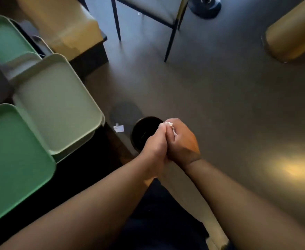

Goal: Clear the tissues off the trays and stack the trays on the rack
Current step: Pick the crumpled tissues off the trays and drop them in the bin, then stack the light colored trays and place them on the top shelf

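On the dark surface (86,170) at left lie bare green plastic trays (58,105); nearer centre, left hand (155,143) and right hand (182,141) clench crumpled white tissue (169,124) over the round black bin (144,132); release squarely above its mouth, avoiding another floor scrap (118,128).

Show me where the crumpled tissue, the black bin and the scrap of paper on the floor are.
crumpled tissue (169,124): head view, white wad showing between both hands.
black bin (144,130): head view, dark inside below the rim.
scrap of paper (118,127): head view, its middle, on the floor.
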Demonstrator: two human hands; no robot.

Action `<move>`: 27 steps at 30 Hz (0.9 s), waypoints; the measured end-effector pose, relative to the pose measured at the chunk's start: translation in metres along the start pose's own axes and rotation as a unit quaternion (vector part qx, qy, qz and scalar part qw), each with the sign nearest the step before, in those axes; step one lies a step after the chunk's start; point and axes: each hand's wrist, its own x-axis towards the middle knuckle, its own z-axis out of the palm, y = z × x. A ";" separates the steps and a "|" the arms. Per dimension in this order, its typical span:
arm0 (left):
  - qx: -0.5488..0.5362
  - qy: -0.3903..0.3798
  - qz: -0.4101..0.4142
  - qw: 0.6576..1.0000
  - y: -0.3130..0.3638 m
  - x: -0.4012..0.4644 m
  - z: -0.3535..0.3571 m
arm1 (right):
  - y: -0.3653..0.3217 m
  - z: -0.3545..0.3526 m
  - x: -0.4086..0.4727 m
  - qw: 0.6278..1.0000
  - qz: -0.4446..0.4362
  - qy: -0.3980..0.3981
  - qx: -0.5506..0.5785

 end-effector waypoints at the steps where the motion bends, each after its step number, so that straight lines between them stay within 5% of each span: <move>1: 0.036 0.001 -0.002 0.999 -0.003 0.007 0.005 | 0.011 -0.001 0.007 0.999 0.040 0.019 0.022; 9: 0.332 -0.002 -0.037 0.943 0.011 0.054 -0.012 | 0.074 0.025 0.056 0.960 0.271 0.019 0.068; 14: 0.195 0.041 0.009 0.980 0.036 0.058 -0.020 | 0.085 0.043 0.087 0.942 0.319 -0.022 0.100; 21: 0.116 0.115 0.097 0.982 0.064 0.053 -0.031 | 0.077 0.050 0.105 0.935 0.310 -0.159 0.071; 27: 0.104 0.112 0.140 0.978 0.078 0.019 -0.030 | 0.031 0.029 0.100 0.953 0.256 -0.138 0.085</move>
